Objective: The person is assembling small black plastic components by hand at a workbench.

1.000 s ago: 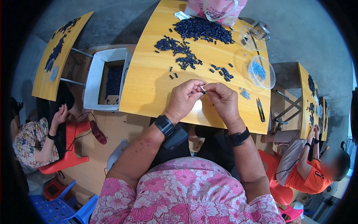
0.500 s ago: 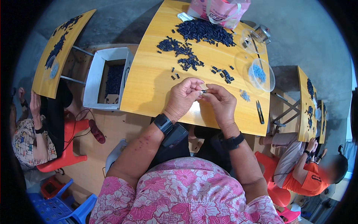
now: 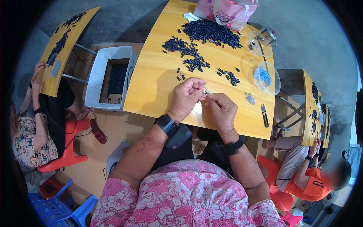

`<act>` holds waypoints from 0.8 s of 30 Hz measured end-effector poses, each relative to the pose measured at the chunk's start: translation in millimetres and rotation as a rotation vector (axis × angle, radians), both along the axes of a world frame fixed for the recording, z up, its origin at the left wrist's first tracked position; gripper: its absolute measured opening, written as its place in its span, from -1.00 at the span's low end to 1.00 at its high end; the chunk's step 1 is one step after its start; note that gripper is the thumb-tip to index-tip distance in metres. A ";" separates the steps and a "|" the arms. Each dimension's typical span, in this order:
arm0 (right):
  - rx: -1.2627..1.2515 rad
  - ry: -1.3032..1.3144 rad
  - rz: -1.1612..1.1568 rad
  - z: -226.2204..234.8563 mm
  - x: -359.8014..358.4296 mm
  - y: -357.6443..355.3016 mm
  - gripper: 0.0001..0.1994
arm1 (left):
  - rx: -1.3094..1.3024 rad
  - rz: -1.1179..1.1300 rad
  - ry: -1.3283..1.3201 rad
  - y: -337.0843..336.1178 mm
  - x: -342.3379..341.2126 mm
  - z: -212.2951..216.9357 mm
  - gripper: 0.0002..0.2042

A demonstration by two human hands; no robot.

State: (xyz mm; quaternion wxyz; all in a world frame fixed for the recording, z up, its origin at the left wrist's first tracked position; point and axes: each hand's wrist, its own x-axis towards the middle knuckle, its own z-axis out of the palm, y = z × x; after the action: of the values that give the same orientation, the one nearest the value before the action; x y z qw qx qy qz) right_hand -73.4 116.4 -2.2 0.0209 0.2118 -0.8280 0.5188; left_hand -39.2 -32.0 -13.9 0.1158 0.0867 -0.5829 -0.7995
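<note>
Over the near part of the yellow table (image 3: 162,94), my left hand (image 3: 186,99) pinches a small dark part (image 3: 205,92) between thumb and fingers. Close against it is my right hand (image 3: 222,109), thumb and forefinger pressed together; whatever lies between them is too small to make out. Just beyond the hands are a few loose black cylindrical pieces (image 3: 183,76) and a small group of the same (image 3: 231,78). Tiny pale blue pieces (image 3: 250,99) lie right of my right hand, near black thread snips (image 3: 264,115).
Larger heaps of black pieces (image 3: 211,33) cover the table's far part, below a pink bag (image 3: 227,13). A clear tub (image 3: 278,81) of blue bits stands at right, a metal cup (image 3: 269,36) behind it. A white box (image 3: 94,81) stands left. Co-workers sit on both sides.
My right hand has turned and its fingers have drawn together beside the left fingertips. At far left, a co-worker's hands have come up to their table's edge. The view has shifted slightly.
</note>
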 end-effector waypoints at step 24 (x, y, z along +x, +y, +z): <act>-0.277 -0.336 0.021 17.8 -8.0 -7.2 -0.90 | 0.054 -0.129 -0.016 -4.8 -2.7 -2.9 -0.83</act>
State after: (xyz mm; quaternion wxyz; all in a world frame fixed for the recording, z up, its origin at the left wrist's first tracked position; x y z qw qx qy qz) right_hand -81.4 109.2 15.6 -0.0940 0.1262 -0.7383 0.6558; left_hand -41.9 -36.8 -16.7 0.0569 0.0583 -0.5665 -0.8200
